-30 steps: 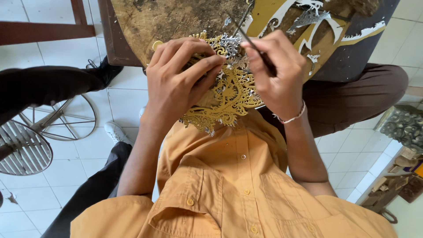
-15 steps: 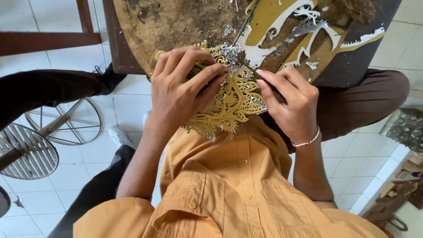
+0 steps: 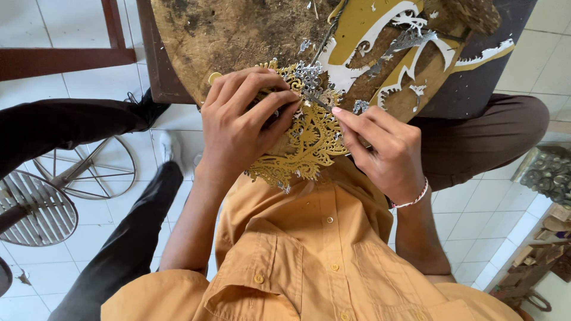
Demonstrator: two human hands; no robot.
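left hand (image 3: pixel 241 128) on lacy gold cutout (image 3: pixel 309 145)

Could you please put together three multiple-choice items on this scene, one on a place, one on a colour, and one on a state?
1. Where does the gold filigree cutout lie?
A. on the floor tiles
B. between the two hands at the worn wooden board's edge
C. on the wire rack

2. What colour is the shirt?
A. orange
B. blue
C. white

3. What is the right hand doing?
A. resting open on a knee
B. hanging empty
C. pinching a thin dark tool against the cutout

Answers:
1 B, the left hand presses on it there.
2 A, plainly orange with buttons.
3 C, fingers closed on the tool.
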